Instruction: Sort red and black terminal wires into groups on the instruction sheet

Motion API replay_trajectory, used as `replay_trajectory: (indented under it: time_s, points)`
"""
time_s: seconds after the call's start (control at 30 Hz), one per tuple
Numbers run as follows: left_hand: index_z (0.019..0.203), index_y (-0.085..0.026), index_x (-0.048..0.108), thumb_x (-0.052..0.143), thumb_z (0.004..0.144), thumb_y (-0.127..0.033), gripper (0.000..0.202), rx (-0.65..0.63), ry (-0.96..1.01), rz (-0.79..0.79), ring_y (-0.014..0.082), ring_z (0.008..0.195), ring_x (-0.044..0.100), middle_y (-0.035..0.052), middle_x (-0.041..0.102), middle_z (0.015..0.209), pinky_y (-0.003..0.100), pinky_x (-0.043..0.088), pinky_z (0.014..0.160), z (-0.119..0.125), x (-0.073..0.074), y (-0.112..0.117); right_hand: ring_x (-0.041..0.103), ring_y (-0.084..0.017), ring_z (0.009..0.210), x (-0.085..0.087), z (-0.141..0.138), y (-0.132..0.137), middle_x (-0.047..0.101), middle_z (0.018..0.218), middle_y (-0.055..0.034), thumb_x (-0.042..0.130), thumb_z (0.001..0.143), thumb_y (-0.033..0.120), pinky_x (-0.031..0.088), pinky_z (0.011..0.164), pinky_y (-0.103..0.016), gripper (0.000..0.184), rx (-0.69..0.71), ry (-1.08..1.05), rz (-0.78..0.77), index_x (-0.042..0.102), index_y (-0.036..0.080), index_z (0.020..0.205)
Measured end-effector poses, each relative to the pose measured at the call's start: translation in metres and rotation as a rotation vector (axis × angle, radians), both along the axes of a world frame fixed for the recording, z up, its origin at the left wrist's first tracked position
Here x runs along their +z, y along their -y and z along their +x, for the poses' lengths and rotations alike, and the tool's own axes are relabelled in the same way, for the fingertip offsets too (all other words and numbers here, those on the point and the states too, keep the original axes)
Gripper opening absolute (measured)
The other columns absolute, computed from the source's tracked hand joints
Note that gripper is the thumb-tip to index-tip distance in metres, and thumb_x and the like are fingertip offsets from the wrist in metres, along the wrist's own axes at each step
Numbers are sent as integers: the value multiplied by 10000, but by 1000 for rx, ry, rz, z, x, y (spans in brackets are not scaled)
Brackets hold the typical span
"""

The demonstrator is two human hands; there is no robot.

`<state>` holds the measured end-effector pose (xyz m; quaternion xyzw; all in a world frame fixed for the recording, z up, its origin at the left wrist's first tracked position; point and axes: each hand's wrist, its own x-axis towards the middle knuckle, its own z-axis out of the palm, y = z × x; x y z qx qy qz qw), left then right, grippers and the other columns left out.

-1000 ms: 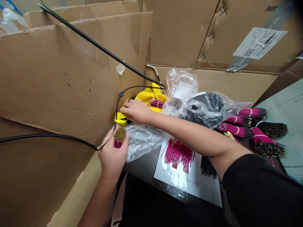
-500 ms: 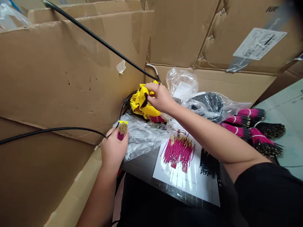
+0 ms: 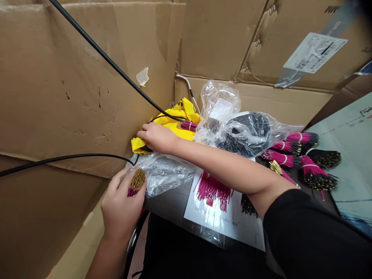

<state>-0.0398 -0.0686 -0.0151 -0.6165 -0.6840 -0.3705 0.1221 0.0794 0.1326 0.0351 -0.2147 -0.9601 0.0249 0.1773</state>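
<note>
My left hand [image 3: 122, 201] is wrapped around a bundle of magenta wires [image 3: 138, 180], with its gold terminal ends pointing up. My right hand [image 3: 158, 137] reaches across to the left, its fingers curled on a yellow plastic bag [image 3: 171, 128] with black print. On that bag lies a tied bundle of magenta wires [image 3: 188, 125], and a black cable [image 3: 116, 68] crosses it. Below the right forearm, loose magenta wires [image 3: 213, 192] lie on a printed white sheet [image 3: 226, 226]. Clear plastic [image 3: 168, 174] lies between the two hands.
Cardboard walls [image 3: 87, 89] stand at the left and back. A clear bag of black wires [image 3: 247, 131] sits behind my forearm. Several tied magenta bundles [image 3: 286, 159] and a black bundle [image 3: 325, 158] lie at the right. Another black cable [image 3: 66, 158] runs in from the left.
My right hand has moved left and down, and the crumpled yellow bag is now spread out flatter. A tied wire bundle shows on it. My left hand has shifted down and left with its bundle.
</note>
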Motion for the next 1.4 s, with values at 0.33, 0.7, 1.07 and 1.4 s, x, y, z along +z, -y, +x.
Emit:
replay_trajectory:
  time_s: [0.33,0.7,1.07,1.4]
  points:
    - [875,-200,681,720,895,-338,144,-277,377,-141,187,748,709,21,733,802,314,567,717,66,3,9,502,-285,1261,32,103,48,526,1429,-167,433,933,40,445,1038,-448,571,-6,-85,-10,484,146,1492]
    - [997,-150,577,657,874,-327,230,-1314,842,-1155,98,513,529,-31,579,639,234,437,497,158,56,-104,658,-210,914,-25,258,179,684,1092,-82,580,979,254,540,802,-392,351,-682,-654,-171,596,244,1330]
    - [1135,-137,547,645,895,-281,297,-1462,1221,-1500,88,508,554,4,586,716,191,422,427,157,27,-93,651,-175,771,-51,250,206,706,882,-48,671,947,384,524,694,-332,190,-694,-866,-736,675,221,1044]
    - [1608,-353,-75,556,850,-65,1027,-1386,1250,-1571,92,438,597,-17,654,813,179,438,436,163,22,-80,655,-159,620,-37,235,206,699,673,-8,703,926,381,518,609,-313,187,-673,-986,-985,630,233,838]
